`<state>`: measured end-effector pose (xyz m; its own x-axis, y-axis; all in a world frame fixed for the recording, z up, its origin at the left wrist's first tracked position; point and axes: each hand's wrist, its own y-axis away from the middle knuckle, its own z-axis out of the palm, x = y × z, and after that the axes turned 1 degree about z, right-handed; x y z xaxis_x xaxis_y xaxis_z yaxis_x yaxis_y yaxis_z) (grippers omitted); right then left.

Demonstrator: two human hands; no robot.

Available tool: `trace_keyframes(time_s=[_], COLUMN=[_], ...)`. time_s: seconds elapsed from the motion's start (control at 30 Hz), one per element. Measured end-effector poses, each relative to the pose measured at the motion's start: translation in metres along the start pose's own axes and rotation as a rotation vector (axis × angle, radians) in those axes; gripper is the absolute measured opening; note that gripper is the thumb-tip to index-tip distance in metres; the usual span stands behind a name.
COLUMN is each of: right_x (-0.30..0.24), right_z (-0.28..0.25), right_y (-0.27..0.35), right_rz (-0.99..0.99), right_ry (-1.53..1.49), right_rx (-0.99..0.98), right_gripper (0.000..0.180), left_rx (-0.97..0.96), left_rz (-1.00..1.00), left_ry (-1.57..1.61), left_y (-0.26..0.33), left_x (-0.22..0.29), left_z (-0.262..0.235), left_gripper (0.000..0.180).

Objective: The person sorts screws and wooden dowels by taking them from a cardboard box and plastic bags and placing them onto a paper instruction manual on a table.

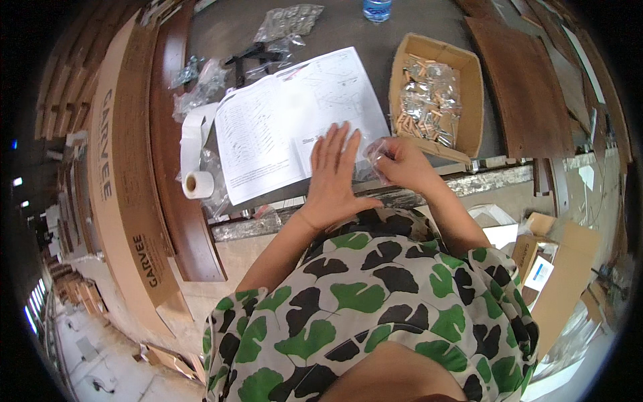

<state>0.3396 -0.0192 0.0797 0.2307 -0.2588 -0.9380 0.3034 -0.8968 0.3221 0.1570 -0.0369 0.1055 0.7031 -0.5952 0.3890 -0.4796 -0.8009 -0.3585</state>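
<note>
Instruction sheets (295,120), an open booklet of printed diagrams, lie under the left hand (335,175), whose fingers (338,144) are spread flat and pressed on the booklet's near right corner. The booklet's long axis runs left to right, tilted up toward the right, so most of the paper lies to the left of and beyond those fingertips. Further left of them sits a roll of white tape (198,183), and beyond the booklet lie clear bags of hardware (288,20) and some black parts (258,53). Just right of the left hand, almost touching it, the right hand (400,164) has its fingers curled together, pinching a small clear plastic bag (376,153) at the booklet's right edge. Beyond the right fingers stands an open cardboard box (469,74) full of wooden dowels and bagged fittings. The right hand is the nearer one to that box.
</note>
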Motion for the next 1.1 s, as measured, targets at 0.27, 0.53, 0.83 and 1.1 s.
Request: trace_keyframes(time_s=[0.27, 0.53, 0.83, 1.1], right_x=[-0.001, -0.004, -0.001, 0.015], right_z=[0.0, 0.002, -0.001, -0.106], right_y=[0.002, -0.002, -0.004, -0.045], right_rz=[0.088, -0.074, -0.138, -0.098], right_ry=[-0.06, 0.621, 0.492, 0.367], right_rx=[-0.079, 0.042, 0.038, 0.294], right_gripper=[0.014, 0.026, 0.034, 0.051], left_rx=[-0.152, -0.035, -0.044, 0.091], left_rz=[-0.244, -0.125, -0.149, -0.673], left_ry=[0.547, 0.317, 0.305, 1.155], left_y=[-0.008, 0.0, 0.002, -0.002], left_x=[-0.002, 0.003, 0.002, -0.022], left_z=[0.017, 0.032, 0.044, 0.039], left_gripper=[0.102, 0.064, 0.047, 0.033])
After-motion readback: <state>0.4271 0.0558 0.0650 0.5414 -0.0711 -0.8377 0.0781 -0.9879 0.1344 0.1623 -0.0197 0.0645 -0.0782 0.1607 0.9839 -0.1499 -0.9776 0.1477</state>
